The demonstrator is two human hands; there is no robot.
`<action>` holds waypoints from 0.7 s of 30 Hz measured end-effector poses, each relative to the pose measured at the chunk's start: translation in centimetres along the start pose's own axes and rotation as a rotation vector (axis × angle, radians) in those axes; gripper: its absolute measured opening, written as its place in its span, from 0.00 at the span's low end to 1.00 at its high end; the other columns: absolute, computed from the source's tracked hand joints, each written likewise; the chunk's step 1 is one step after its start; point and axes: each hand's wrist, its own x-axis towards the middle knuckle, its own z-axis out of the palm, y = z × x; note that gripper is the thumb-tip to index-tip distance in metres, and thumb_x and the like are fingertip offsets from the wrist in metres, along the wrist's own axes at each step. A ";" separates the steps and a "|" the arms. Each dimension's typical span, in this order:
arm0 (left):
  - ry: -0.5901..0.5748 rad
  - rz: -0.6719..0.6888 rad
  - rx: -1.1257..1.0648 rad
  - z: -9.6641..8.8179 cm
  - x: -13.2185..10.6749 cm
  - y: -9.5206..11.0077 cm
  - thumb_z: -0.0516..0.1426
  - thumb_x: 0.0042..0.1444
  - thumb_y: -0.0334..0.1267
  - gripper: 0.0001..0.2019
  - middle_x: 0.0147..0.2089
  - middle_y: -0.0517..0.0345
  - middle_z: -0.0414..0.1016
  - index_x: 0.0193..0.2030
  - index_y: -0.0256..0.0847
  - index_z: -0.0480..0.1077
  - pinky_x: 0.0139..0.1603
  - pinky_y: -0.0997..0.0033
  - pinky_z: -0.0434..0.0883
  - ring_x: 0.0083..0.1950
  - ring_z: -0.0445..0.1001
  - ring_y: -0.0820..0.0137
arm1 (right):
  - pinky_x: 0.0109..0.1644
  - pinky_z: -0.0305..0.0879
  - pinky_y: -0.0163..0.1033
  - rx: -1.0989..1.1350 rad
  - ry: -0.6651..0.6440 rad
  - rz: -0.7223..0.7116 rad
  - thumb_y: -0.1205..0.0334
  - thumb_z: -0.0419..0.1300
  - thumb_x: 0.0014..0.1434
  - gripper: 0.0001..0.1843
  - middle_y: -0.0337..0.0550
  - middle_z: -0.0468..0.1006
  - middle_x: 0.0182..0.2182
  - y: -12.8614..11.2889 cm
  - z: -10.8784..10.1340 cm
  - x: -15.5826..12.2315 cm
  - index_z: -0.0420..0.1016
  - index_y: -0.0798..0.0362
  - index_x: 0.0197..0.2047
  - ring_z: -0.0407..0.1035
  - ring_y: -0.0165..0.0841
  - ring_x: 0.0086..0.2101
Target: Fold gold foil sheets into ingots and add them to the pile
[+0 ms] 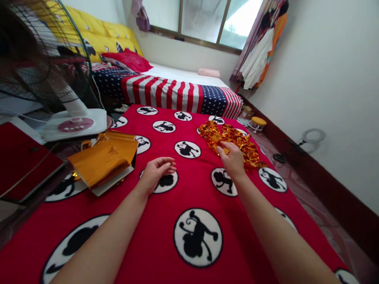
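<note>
The right hand's fingertips (221, 148) close narrowly at crumpled gold foil (229, 136), though the hand (233, 162) hides whether they grip it. The left hand (156, 174) curls loosely, empty. At its ten o'clock, folded gold foil sheets (102, 159) lie on a red monkey-print blanket (142, 225), beside a cut-off electric fan (75, 124).

Arms (106, 240) reach forward, left hand (155, 174) loosely curled, right hand (233, 160) angled down

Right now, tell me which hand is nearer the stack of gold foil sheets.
Left. The left hand is just right of the gold foil sheets, not touching them; the right hand is farther right, at the crumpled gold foil.
</note>
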 end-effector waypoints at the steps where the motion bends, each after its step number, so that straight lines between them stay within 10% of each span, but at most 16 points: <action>1: 0.000 0.001 -0.003 0.0 0.0 0.0 0.68 0.43 0.40 0.18 0.35 0.52 0.80 0.40 0.32 0.76 0.35 0.75 0.76 0.33 0.79 0.71 | 0.55 0.64 0.50 -0.097 -0.015 -0.028 0.54 0.57 0.61 0.18 0.55 0.80 0.45 1.1 -0.9 0.8 0.80 0.57 0.45 0.72 0.45 0.47; 7: -0.004 0.000 -0.007 0.1 0.1 0.1 0.68 0.44 0.40 0.17 0.36 0.51 0.80 0.40 0.33 0.76 0.35 0.74 0.75 0.33 0.79 0.71 | 0.54 0.63 0.49 -0.411 -0.138 -0.116 0.52 0.54 0.64 0.21 0.56 0.78 0.48 4.0 -2.7 3.5 0.78 0.57 0.50 0.69 0.47 0.48; 21: -0.016 -0.003 -0.015 -0.1 0.3 -0.1 0.69 0.44 0.42 0.18 0.36 0.51 0.80 0.40 0.33 0.77 0.36 0.74 0.75 0.33 0.79 0.71 | 0.57 0.54 0.48 -0.555 -0.396 -0.298 0.50 0.55 0.64 0.20 0.52 0.77 0.51 -0.8 4.9 4.6 0.76 0.56 0.50 0.62 0.46 0.53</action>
